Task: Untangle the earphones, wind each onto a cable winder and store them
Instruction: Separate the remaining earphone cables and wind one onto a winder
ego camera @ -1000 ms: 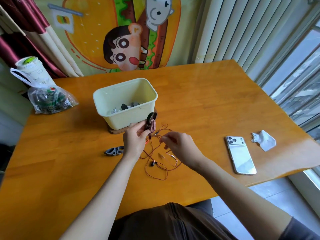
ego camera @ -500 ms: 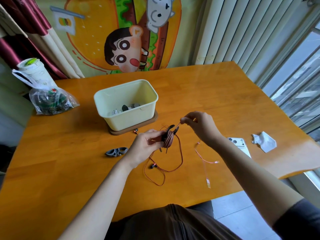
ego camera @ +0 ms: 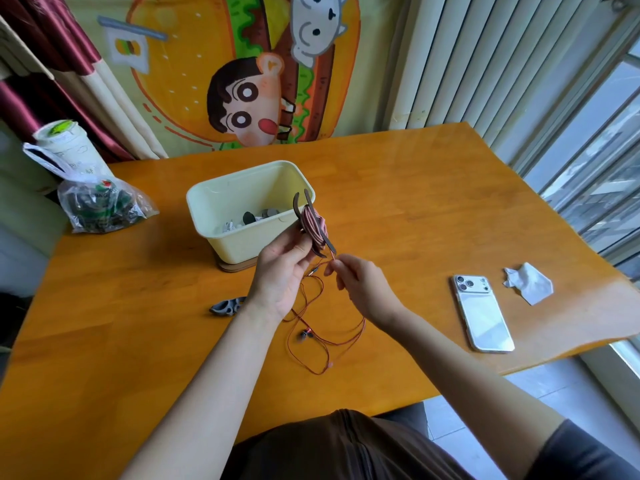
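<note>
Two hands work above the table; left hand [ego camera: 282,271] grips the winder [ego camera: 313,226], raised before the bin [ego camera: 242,216]; right hand [ego camera: 360,285] pinches the cable [ego camera: 311,336] just below it; loose loops trail beneath both.

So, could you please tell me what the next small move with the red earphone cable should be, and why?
Probably one more turn: the right hand, pinching the cable just below the cable winder, should carry it round the winder that the left hand holds up. Loops of cable and the earbuds lie unwound on the table.
</note>
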The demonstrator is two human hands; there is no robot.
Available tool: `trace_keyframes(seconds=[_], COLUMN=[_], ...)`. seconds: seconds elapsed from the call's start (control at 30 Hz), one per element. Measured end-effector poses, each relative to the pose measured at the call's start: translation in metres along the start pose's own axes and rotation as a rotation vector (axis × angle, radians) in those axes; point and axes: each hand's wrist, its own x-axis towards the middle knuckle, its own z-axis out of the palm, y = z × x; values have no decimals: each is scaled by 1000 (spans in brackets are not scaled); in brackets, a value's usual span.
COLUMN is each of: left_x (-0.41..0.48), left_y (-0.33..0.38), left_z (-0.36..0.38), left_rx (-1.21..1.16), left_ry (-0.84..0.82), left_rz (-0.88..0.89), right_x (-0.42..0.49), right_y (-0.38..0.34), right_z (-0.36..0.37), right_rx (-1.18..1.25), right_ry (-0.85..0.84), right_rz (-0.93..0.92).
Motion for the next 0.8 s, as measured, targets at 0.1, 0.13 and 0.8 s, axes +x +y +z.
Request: trace_keyframes(seconds=[0.1, 0.13, 0.8], left_x=[5, 6, 5], left_y=[0, -1, -3], left_z=[-5, -6, -26], left_rx=[82, 113, 721], left_ry=[83, 109, 229], left_rz=[23, 31, 151], right_x=[-5, -7, 4], right_y=[-2, -4, -21], right_z=[6, 7, -46], right_rx=[-31, -33, -404], right_ry=[16, 20, -74], right_rz=[-41, -53, -188])
